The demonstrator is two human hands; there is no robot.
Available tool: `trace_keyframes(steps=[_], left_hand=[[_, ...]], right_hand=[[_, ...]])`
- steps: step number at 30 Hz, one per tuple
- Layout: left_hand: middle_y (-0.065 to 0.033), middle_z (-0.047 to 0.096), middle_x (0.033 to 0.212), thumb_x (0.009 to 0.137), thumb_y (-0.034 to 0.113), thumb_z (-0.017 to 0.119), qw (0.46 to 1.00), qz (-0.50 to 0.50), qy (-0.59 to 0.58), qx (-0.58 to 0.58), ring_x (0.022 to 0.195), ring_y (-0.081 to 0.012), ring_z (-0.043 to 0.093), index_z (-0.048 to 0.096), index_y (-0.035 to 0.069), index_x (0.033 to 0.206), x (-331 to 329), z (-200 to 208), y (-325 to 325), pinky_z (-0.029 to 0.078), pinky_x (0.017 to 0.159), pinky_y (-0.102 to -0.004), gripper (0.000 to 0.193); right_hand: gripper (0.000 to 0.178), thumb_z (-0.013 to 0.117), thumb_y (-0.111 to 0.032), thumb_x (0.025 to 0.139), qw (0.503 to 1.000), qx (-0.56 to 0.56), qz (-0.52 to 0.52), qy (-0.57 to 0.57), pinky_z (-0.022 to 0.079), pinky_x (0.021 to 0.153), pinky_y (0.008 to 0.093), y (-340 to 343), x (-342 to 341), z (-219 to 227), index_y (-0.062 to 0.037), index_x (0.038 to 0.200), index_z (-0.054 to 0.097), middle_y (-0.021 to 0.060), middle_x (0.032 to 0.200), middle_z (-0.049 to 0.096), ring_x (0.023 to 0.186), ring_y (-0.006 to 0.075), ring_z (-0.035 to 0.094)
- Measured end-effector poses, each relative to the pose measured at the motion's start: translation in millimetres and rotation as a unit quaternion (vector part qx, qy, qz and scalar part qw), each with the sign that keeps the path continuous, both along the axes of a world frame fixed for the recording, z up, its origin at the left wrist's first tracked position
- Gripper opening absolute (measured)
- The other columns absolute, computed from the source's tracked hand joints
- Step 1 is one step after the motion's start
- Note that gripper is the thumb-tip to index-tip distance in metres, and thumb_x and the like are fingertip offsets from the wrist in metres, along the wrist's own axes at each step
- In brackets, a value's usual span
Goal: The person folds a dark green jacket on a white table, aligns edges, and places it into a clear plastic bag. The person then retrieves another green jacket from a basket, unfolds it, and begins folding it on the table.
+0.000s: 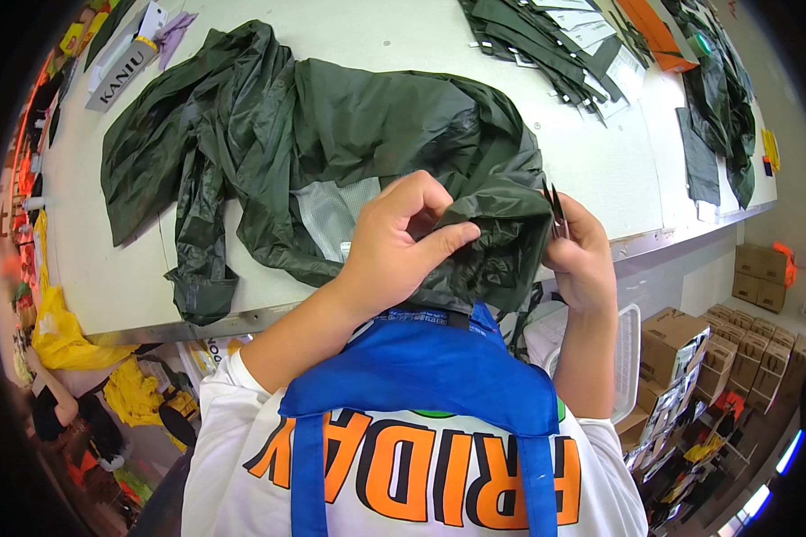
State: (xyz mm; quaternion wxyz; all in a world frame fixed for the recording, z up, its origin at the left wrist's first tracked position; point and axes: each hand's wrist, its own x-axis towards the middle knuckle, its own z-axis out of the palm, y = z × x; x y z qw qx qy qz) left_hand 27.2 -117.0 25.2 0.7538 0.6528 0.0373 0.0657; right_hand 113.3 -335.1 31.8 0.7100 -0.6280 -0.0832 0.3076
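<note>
A dark green, shiny jacket-like garment (367, 112) lies bunched across the white table, one sleeve (201, 242) hanging toward the front edge. My left hand (403, 228) pinches a fold of it between thumb and fingers near the table's front. Beside that fold, at its right, my right hand (582, 246) is closed around small thread snips (557, 210), their dark blades pointing up and away from me. The blades are parted and sit close to the fabric's edge; whether they touch it I cannot tell. A pale mesh lining (331, 210) shows in the garment's opening.
Flat dark green pieces with white labels (546, 45) are piled at the back right. An orange box (658, 31) and more green fabric (721, 116) lie farther right. A white box (125, 67) stands back left. Cardboard boxes (672, 340) and a white basket (627, 358) are below, right.
</note>
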Motion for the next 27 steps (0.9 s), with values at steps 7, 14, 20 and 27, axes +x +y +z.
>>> trace_keyframes(steps=[7, 14, 20, 27], left_hand=[[-0.0090, 0.058, 0.081, 0.071, 0.008, 0.079, 0.928, -0.037, -0.249, 0.273, 0.071, -0.0258, 0.059, 0.061, 0.008, 0.088, -16, -7, 11, 0.048, 0.060, -0.0332, 0.025], [-0.0195, 0.034, 0.144, 0.070, 0.026, 0.079, 0.620, 0.267, 0.281, 0.682, 0.129, -0.0397, 0.037, 0.034, 0.020, 0.142, -130, -81, 214, 0.034, 0.105, -0.0457, 0.086], [-0.0193, 0.059, 0.119, 0.072, 0.009, 0.074, 0.797, 0.222, 0.465, 0.315, 0.112, -0.0320, 0.057, 0.029, 0.008, 0.144, -255, -87, 277, 0.042, 0.099, -0.0368, 0.085], [-0.0098, 0.053, 0.124, 0.090, 0.034, 0.063, 0.935, 0.193, 0.157, -0.253, 0.111, -0.0184, 0.055, 0.032, 0.003, 0.140, -201, -23, 166, 0.046, 0.092, -0.0324, 0.067]], right_hand=[[0.041, 0.058, 0.015, 0.058, 0.956, -0.195, 0.152, -0.160, 0.042, 0.081, 0.0225, 15, 13, 13, 0.0022, 0.097, 0.055, 0.0018, 0.089, 0.053, 0.087, 0.0114, 0.052], [0.033, 0.051, -0.025, 0.096, 0.914, 0.136, -0.336, -0.183, 0.030, 0.044, 0.0187, -219, 268, 37, 0.0061, 0.107, 0.055, 0.0058, 0.075, 0.055, 0.047, 0.0064, 0.034], [0.028, 0.061, -0.019, 0.087, 0.912, -0.081, -0.266, -0.300, 0.030, 0.051, 0.0193, 44, 82, -2, 0.0011, 0.107, 0.061, 0.0013, 0.084, 0.055, 0.056, 0.0045, 0.037], [0.057, 0.077, -0.010, 0.074, 0.950, 0.040, 0.299, -0.082, 0.046, 0.080, 0.0249, 229, -106, -42, -0.0012, 0.125, 0.053, 0.0048, 0.115, 0.059, 0.086, 0.0097, 0.057]])
